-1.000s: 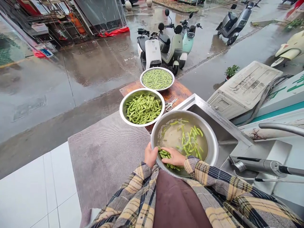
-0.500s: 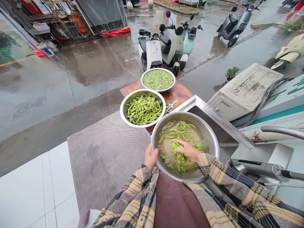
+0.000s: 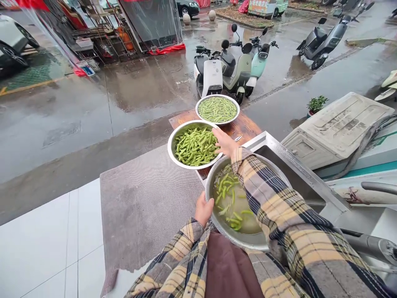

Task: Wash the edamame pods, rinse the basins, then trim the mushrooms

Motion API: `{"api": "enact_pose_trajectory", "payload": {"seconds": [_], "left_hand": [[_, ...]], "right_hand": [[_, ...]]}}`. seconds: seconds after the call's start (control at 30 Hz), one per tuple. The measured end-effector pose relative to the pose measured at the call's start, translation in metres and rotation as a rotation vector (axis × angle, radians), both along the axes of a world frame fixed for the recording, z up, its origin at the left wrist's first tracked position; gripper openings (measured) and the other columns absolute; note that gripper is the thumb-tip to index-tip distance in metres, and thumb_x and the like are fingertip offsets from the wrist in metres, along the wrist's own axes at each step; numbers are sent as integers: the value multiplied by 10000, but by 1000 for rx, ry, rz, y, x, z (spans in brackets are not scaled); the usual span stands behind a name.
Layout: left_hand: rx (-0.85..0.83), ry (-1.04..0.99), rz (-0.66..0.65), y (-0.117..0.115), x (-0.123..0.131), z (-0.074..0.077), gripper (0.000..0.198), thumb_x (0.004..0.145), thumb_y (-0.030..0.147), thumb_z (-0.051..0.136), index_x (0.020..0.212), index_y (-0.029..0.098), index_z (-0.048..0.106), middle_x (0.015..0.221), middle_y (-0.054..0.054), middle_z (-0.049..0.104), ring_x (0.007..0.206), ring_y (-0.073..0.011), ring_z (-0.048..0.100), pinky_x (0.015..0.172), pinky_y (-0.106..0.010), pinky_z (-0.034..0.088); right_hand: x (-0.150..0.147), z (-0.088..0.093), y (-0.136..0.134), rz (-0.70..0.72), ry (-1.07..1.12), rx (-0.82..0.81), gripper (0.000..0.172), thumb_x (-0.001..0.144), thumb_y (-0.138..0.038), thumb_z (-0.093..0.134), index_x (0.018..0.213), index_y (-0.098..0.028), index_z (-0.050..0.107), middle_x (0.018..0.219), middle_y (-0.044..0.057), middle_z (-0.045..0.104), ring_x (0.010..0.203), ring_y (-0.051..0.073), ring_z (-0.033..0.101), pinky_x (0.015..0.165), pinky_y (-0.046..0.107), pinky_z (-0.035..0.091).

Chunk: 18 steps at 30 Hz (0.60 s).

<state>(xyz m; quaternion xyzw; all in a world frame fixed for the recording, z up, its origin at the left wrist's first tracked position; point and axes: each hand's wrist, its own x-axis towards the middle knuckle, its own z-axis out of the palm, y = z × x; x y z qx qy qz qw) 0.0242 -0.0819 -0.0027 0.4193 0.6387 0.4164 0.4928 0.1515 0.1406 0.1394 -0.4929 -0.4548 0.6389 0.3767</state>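
The single view is taken from a camera on the wearer's head, above the dark brown cloth apron [image 3: 232, 269] at the bottom of the frame, facing forward and down. The wide, round stainless-steel basin [image 3: 245, 239] lies close below it, with the reddish-brown wooden table [image 3: 249, 125] farther out. Coverage is broad, running from the grey woven mat [image 3: 145, 211] past the rectangular steel sink [image 3: 294, 164] and out to the white-panelled scooter [image 3: 212, 78] beyond the table's far edge.
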Motion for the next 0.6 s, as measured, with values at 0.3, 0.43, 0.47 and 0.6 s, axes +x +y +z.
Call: {"api": "enact_pose_trajectory", "payload": {"seconds": [0.3,0.43,0.47,0.6], "left_hand": [[-45,-69,-11,0,1,1,287,695,201,583,970,155,650,886,-31,683,825,-191,605,776,-298,480],[-56,-111,-26,1,1,2,322,707,217,578,1016,150,638,912,-38,682,827,-190,608,762,-292,483],[-55,-109,-28,1,1,2,326,710,218,576,1022,147,636,915,-41,681,828,-191,608,757,-293,484],[-53,-92,-33,1,1,3,339,716,218,565,1039,142,635,915,-43,679,836,-193,606,757,-296,487]], "right_hand": [[165,-73,-103,-88,-530,6,501,860,-499,559,1300,-261,588,1318,101,602,1154,271,596,973,456,490],[190,-109,-118,-104,-724,30,632,844,-492,561,1405,-209,492,1367,156,561,1232,309,548,1061,479,403],[185,-115,-117,-95,-726,7,653,848,-501,550,1423,-203,469,1359,160,566,1236,314,543,1072,490,384],[140,-127,-106,-10,-607,-14,603,864,-530,522,1386,-229,514,1390,117,551,1308,290,474,1113,468,332]]}}
